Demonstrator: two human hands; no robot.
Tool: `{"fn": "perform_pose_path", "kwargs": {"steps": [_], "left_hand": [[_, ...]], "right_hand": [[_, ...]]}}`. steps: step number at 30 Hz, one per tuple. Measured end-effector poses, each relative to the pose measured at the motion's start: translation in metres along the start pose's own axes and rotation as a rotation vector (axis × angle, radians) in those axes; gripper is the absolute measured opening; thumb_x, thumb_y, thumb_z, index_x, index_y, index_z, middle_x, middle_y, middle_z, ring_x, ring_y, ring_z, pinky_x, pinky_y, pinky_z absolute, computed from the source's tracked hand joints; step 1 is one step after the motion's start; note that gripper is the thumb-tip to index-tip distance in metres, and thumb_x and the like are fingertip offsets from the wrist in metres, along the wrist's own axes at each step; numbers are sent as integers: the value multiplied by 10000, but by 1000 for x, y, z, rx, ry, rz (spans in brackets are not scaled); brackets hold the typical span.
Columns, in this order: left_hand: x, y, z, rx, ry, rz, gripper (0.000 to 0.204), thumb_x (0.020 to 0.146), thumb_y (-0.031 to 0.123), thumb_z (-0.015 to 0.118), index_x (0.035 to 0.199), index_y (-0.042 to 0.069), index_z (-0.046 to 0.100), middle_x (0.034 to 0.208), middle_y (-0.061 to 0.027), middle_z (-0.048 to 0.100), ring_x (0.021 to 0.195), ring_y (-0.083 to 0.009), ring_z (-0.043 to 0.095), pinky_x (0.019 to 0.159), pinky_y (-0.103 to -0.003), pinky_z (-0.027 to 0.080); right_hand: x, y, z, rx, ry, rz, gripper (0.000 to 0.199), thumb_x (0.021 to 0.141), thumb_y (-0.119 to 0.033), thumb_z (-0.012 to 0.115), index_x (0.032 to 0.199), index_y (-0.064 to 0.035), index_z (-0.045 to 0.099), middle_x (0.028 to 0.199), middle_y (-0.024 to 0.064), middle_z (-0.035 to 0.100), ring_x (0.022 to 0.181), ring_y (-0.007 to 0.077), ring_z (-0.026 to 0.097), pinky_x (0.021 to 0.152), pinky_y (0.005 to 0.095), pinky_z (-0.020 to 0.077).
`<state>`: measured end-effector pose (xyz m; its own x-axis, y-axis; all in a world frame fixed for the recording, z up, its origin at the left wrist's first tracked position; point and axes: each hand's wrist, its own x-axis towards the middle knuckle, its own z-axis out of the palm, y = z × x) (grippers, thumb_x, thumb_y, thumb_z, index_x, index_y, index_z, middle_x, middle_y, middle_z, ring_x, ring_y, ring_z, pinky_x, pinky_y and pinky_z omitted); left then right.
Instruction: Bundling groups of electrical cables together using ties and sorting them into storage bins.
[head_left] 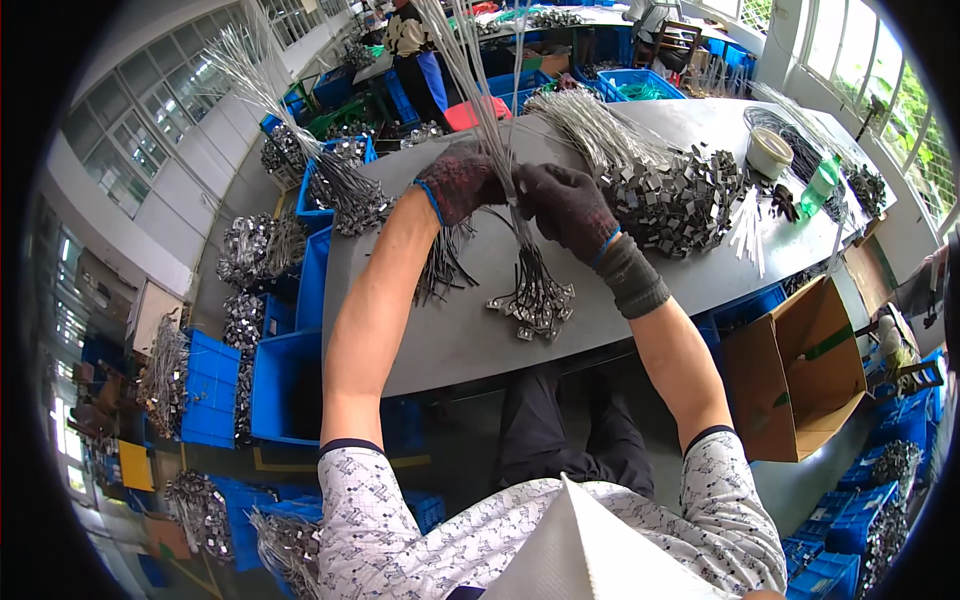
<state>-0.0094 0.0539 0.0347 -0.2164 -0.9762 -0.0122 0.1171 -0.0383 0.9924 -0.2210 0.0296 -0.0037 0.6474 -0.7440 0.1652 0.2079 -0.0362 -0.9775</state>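
Both my hands wear dark knitted gloves and meet around an upright bundle of thin grey cables [527, 255] above the metal table. My left hand [462, 183] is closed on its left side. From the right, my right hand [568, 210] closes its fingers on the same bundle; whether they also hold a tie is too small to tell. The bundle's long pale strands rise past the top of the picture. Its lower end has small metal connectors [535, 308] hanging just over or touching the tabletop. Another bunch of dark cable ends [440, 268] lies behind my left wrist.
A big heap of cables with square dark ends [675, 200] covers the table's right side. Beyond it are a white tub [768, 153], a green bottle [820, 186] and white strips [747, 232]. Blue crates [290, 385] stand left; an open cardboard box [795, 370] stands right.
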Motion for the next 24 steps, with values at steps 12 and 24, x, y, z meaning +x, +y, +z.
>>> {"fn": "perform_pose_path", "kwargs": {"steps": [12,24], "left_hand": [[0,-25,14,1293,370,774,160,842,127,711,979,45,708,949,-119,711,839,-280,685,721,-373,534],[-26,-82,31,-96,661,530,292,981,251,611,843,6,691,776,-53,673,793,-154,641,713,-339,508]], "right_hand": [[21,30,-7,-386,-66,-623,257,943,-100,565,1178,-12,618,777,32,632,564,92,557,521,240,465],[6,36,-17,-234,299,-145,242,896,-201,622,942,26,693,653,37,598,490,119,567,472,284,469]]}}
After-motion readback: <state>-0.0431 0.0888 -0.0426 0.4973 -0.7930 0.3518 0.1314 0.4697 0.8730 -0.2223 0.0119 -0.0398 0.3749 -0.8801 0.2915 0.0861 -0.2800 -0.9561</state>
